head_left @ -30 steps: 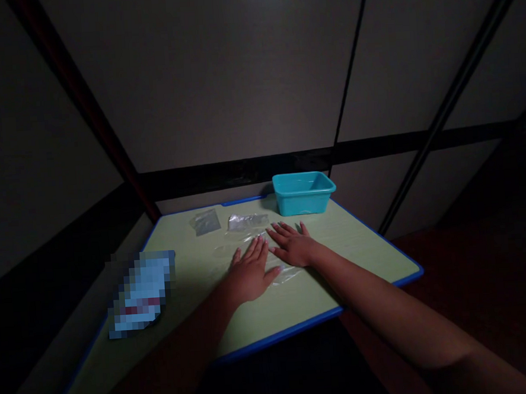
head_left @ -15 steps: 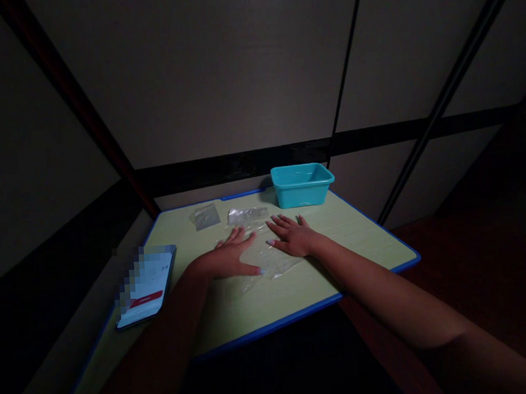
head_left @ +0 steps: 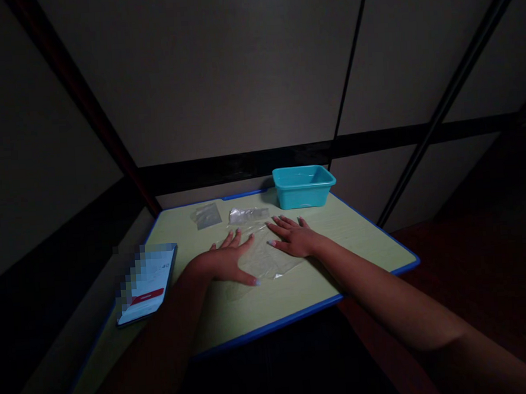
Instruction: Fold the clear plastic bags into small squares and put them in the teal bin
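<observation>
A clear plastic bag (head_left: 264,253) lies spread flat on the table, with faint creases and a shiny spot near its front edge. My left hand (head_left: 228,260) rests palm down on its left part, fingers spread and thumb pointing right. On the bag's right side lies my right hand (head_left: 293,238), flat with fingers stretched forward. Just beyond the hands is a folded clear plastic piece (head_left: 248,215). Farther left sits another small plastic packet (head_left: 208,216), greyish and see-through. What lies under both palms is hidden.
A turquoise plastic basin (head_left: 304,188) stands at the back right of the pale table (head_left: 261,316), which has a blue rim. A tablet (head_left: 149,284) with a lit screen lies at the left edge. Dark panelled wall (head_left: 237,73) rises behind.
My left hand has slid slightly left, its thumb now lower, and the plastic bag looks smoother between the hands. My right hand stays nearly in place.
</observation>
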`<state>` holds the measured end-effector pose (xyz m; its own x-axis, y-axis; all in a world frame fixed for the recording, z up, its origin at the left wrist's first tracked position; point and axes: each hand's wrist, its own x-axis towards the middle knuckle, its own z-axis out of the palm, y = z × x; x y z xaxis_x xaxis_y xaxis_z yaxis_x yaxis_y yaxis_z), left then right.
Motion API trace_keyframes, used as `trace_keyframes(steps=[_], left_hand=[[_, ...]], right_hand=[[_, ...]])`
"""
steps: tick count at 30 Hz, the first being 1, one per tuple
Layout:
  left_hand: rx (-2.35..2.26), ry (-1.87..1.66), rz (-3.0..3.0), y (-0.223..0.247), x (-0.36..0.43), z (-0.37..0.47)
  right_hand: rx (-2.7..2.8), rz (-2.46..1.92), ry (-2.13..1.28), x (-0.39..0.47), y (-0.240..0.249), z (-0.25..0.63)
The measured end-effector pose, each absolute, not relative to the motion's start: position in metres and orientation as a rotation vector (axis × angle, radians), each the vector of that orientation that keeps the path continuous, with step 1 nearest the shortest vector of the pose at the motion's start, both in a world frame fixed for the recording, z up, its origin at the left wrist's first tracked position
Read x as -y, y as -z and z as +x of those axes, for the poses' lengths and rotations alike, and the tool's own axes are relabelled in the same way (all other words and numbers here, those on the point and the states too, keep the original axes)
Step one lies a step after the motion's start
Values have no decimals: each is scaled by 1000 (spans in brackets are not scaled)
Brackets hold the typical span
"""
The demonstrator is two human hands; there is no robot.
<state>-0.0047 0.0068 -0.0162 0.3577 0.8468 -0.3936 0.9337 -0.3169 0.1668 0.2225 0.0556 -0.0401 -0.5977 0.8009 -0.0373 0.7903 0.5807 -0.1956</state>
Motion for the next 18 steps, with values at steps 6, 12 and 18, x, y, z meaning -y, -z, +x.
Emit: trace_keyframes(steps=[6, 12, 18], left_hand=[[-1374, -214, 2507, 19, 2, 23], [-1088, -605, 2554, 3, 9, 32], [-1226, -595, 2515, 8, 6, 31]], right_hand=[[2731, -1398, -302, -54, 39, 222], [2674, -1512, -308, -57, 39, 223], [2625, -1556, -302, -58, 40, 223]])
